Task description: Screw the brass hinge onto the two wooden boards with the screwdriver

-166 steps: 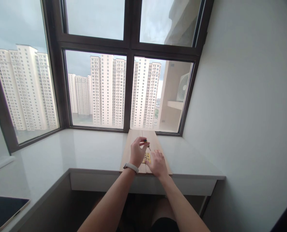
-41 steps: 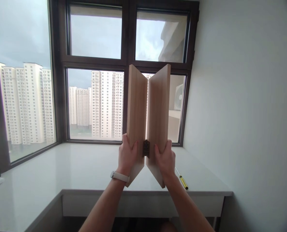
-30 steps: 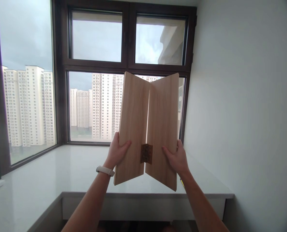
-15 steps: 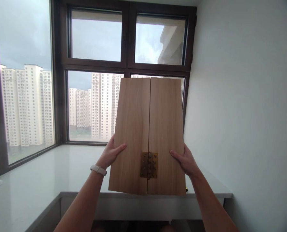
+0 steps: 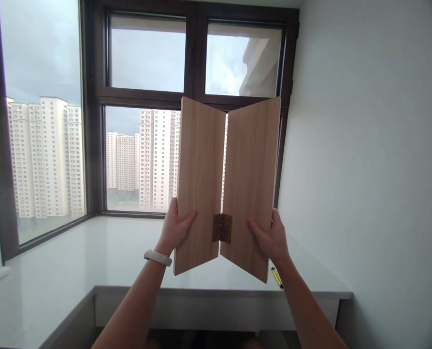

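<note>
Two upright wooden boards, a left board (image 5: 200,174) and a right board (image 5: 250,169), are joined near the bottom by a brass-coloured hinge (image 5: 222,228). They stand at an angle, outer edges turned toward me, with a thin gap of light between them above the hinge. My left hand (image 5: 179,224) is closed on the left board's outer edge, thumb on its face. At the right board's outer edge my right hand (image 5: 270,233) grips the same way. The fingers behind both boards are hidden. The boards are held up above the white countertop.
A white countertop (image 5: 128,257) runs below the window and along the left. On it, near my right forearm, lies a yellow and black screwdriver-like tool (image 5: 276,275), partly hidden. A dark window frame (image 5: 194,58) stands behind, and a white wall (image 5: 364,145) on the right.
The boards were nearly flat, side by side; now they are folded on the hinge, outer edges toward me. The gap between them has widened, and more of the yellow tool shows.
</note>
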`<state>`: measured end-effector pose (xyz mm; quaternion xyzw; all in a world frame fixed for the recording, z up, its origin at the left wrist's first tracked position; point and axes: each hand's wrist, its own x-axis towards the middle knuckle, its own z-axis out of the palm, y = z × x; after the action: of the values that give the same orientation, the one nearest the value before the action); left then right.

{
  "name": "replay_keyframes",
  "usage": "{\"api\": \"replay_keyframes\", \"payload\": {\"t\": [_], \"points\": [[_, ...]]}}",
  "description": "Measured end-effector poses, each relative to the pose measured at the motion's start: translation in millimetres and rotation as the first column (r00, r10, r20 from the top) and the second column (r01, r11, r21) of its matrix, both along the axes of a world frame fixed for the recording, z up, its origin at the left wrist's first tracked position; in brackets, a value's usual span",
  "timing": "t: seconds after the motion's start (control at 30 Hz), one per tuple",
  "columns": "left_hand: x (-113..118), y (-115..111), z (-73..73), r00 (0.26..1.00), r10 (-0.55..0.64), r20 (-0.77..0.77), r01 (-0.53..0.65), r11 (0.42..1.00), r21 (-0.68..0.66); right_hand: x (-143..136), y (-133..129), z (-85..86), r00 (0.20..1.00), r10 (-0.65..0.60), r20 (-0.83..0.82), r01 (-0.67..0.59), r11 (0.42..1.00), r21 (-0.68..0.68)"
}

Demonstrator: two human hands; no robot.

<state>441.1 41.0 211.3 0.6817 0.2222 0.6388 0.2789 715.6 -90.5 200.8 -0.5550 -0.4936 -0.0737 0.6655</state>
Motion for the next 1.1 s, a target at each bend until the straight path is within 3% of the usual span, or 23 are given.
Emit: {"api": "replay_keyframes", "payload": {"t": [0.13,0.23,0.33,0.53,0.67,0.87,1.1], "points": [[29,-20,-6.7,0.968,0.244,-0.047,-0.242,0.969,0.049,-38,16,-8.4,0.966,-0.248,0.07,0.253,0.965,-0.071],[45,-33,-9.6,0.954,0.287,-0.09,-0.28,0.957,0.08,-60,27,-16.5,0.928,-0.351,0.125,0.363,0.926,-0.099],[47,-35,-9.1,0.955,0.274,-0.112,-0.264,0.959,0.101,-64,30,-20.3,0.927,-0.355,0.125,0.366,0.927,-0.086],[18,-10,-1.2,0.98,0.192,-0.06,-0.186,0.979,0.087,-25,15,-8.4,0.983,-0.184,0.025,0.184,0.983,-0.026],[-2,9,4.8,1.0,-0.019,-0.019,0.02,1.0,0.022,5,7,2.9,0.999,0.038,-0.009,-0.038,0.999,0.002],[-15,17,4.2,0.968,-0.252,0.004,0.252,0.964,-0.084,32,4,2.4,0.959,0.264,-0.101,-0.268,0.963,-0.026],[-16,25,-16.8,0.921,-0.38,0.091,0.391,0.901,-0.19,45,7,-16.2,0.851,0.455,-0.262,-0.475,0.88,-0.016]]}}
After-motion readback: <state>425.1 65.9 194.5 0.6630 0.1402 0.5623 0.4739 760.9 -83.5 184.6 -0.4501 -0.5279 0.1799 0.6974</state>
